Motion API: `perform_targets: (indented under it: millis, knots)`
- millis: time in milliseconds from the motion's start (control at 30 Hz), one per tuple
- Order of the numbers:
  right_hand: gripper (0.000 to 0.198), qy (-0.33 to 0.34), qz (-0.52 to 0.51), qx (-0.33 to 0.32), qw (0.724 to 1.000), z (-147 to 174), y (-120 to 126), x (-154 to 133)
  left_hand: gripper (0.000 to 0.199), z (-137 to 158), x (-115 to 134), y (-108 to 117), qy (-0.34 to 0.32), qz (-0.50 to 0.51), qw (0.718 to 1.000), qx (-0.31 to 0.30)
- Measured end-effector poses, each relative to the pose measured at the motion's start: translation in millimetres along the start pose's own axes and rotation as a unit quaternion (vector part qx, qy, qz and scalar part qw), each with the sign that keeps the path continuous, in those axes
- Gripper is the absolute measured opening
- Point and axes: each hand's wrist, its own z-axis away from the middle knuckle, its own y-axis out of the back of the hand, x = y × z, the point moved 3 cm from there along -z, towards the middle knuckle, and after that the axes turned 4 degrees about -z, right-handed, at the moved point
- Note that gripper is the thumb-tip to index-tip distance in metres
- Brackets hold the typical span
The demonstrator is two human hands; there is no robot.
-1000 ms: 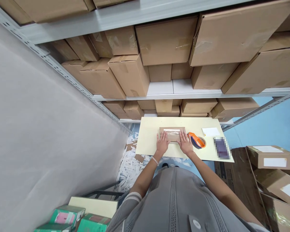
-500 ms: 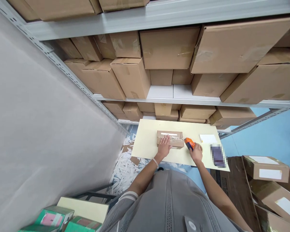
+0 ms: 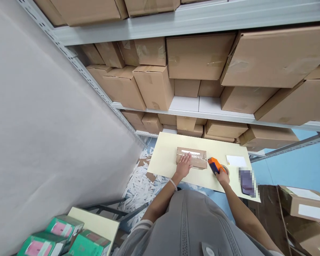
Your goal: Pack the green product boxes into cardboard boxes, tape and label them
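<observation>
On a pale yellow board lies a small cardboard box, with clear tape and a white strip on its top. My left hand rests flat on the box, fingers stretched out and slightly apart. An orange and dark blue tape dispenser is in my right hand, whose fingers wrap round its handle. The dispenser's front end is just right of the box, and its tape roll shows partly by my fingers.
A white card and a blurred dark item lie at the board's right. Shelves hold many cartons ahead. Labelled boxes stand lower right, green boxes lower left. Paper scraps cover the floor beside the wall.
The camera view has shifted, so the scene sits further right and slightly lower. My left hand stays on the box. The tape dispenser remains in my right hand, slightly further from the box.
</observation>
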Motion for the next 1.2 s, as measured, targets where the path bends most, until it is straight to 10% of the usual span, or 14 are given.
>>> perform_targets:
  millis: [400,500,867,967,1100,1200]
  knots:
    - [0.06,0.103,-0.301,0.069,0.946,-14.4,109.1,-87.2,0.061,-0.9,0.3,0.5,-0.001,-0.018,0.999,0.037]
    - [0.065,0.032,-0.293,0.108,0.949,-9.2,106.6,-123.9,0.06,1.2,1.3,0.9,-0.002,-0.004,0.999,0.036]
    - [0.056,0.171,-0.052,-0.007,0.984,-12.0,61.7,-185.3,0.039,5.6,-3.2,2.7,0.023,0.156,0.987,0.027]
    - [0.054,0.179,-0.005,-0.005,0.984,-14.5,56.7,-182.2,0.028,4.3,-9.4,4.4,0.061,0.326,0.942,0.052]
    - [0.055,0.186,0.024,0.001,0.982,-15.0,54.6,-180.4,0.027,-1.4,-22.1,5.1,0.189,0.59,0.776,0.116]
    - [0.055,0.19,0.041,0.005,0.981,-13.9,53.6,-181.5,0.035,-7.6,-25.4,6.7,0.226,0.637,0.729,0.11]
